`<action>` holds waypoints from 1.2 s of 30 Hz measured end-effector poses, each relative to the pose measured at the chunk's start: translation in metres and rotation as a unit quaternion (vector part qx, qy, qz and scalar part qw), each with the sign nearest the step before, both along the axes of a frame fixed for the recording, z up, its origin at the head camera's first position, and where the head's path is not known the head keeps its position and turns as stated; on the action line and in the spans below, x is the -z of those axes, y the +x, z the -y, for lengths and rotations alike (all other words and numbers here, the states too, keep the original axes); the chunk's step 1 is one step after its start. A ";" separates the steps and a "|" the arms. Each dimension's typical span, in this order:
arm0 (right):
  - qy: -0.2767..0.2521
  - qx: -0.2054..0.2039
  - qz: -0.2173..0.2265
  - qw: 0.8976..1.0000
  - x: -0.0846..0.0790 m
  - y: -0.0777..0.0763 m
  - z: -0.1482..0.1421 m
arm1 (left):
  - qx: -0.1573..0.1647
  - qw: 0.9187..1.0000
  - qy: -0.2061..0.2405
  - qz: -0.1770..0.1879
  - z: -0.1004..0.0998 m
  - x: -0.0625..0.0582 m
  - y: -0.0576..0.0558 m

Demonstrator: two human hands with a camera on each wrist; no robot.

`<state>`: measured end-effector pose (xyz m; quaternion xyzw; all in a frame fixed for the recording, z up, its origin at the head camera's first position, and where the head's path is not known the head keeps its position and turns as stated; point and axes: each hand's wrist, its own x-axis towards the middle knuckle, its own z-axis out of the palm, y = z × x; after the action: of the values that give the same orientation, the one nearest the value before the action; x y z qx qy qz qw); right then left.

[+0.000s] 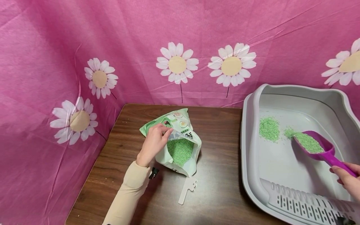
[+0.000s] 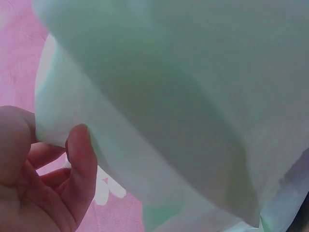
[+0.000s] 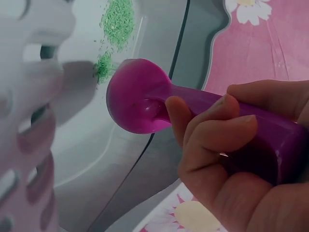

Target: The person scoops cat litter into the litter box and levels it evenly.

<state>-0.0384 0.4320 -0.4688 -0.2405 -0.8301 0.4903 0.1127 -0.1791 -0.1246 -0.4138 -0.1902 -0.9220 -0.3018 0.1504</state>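
Note:
My left hand (image 1: 153, 142) pinches the top edge of an open bag (image 1: 184, 125) between thumb and fingers. Green pellets of cat litter (image 1: 181, 151) show through the bag's mouth. In the left wrist view the pale bag sheet (image 2: 193, 111) fills most of the picture beside the thumb and fingers. My right hand (image 1: 347, 179) grips the handle of a purple scoop (image 1: 329, 154) above the grey litter box (image 1: 281, 175). Tilted to the left, the scoop holds green pellets, and some spill from its lip. The right wrist view shows fingers curled around the handle (image 3: 198, 99).
A pile of green pellets (image 1: 269, 128) lies on the box floor, left of the scoop. The box has high walls and a slotted front step (image 1: 298, 197). A white flat clip-like piece (image 1: 187, 190) lies on the wooden table (image 1: 222, 175) before the bag. Pink flowered cloth (image 1: 135, 47) hangs behind.

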 end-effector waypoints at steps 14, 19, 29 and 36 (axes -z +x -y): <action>0.087 0.053 -0.007 0.995 0.036 -0.002 -0.032 | 0.000 1.000 0.003 0.002 0.001 0.000 0.000; 0.116 0.083 -0.011 0.990 0.049 -0.005 -0.041 | -0.001 1.000 0.001 0.004 0.001 0.000 0.000; 0.161 0.060 -0.002 0.985 0.036 -0.004 -0.030 | 0.001 1.000 0.003 0.004 0.001 0.000 0.000; 0.171 0.052 -0.051 0.982 0.040 -0.001 -0.029 | 0.001 1.000 0.006 0.009 0.001 -0.001 0.000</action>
<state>-0.0397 0.4613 -0.5088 -0.2353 -0.8813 0.3458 0.2201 -0.1787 -0.1252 -0.4129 -0.1875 -0.9214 -0.3089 0.1431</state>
